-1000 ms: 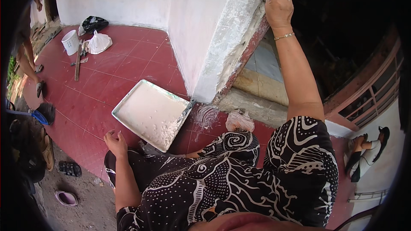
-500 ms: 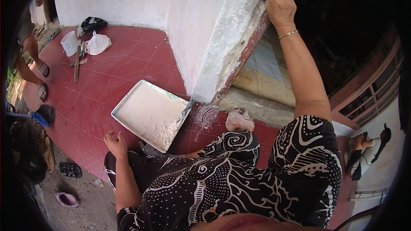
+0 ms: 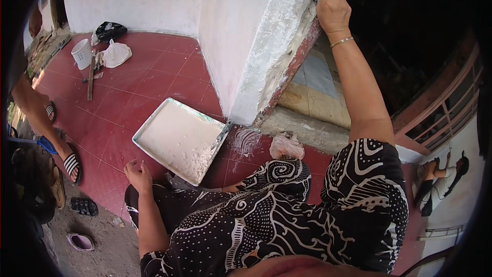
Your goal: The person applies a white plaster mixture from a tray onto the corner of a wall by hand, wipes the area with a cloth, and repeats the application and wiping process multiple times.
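Note:
My right hand (image 3: 333,11) is raised and closed against the rough edge of the white wall (image 3: 279,38), beside the red door frame (image 3: 302,46). Ragged whitish filler shows at its fingertips; what the fingers grip is hidden. By my left knee, my left hand (image 3: 138,175) hangs with loosely curled fingers, the thumb apart, and no held object visible. To the right of that hand lies a shallow white tray (image 3: 154,152) of pale wet plaster, lumpy at its near right corner. A dark-handled tool (image 3: 224,131) rests on the tray's right rim.
A crumpled pinkish cloth (image 3: 287,146) lies by the doorstep (image 3: 307,128). Farther left are a white bucket (image 3: 82,54), a wooden strip (image 3: 90,79), and white (image 3: 117,54) and black (image 3: 110,31) bags. One person's sandalled foot (image 3: 73,166) is at left; another person (image 3: 441,179) sits at right.
At left, the other person has stepped nearer, one sandalled foot now by the blue-handled thing. My right hand has shifted slightly down and left along the wall edge. My left hand has barely moved.

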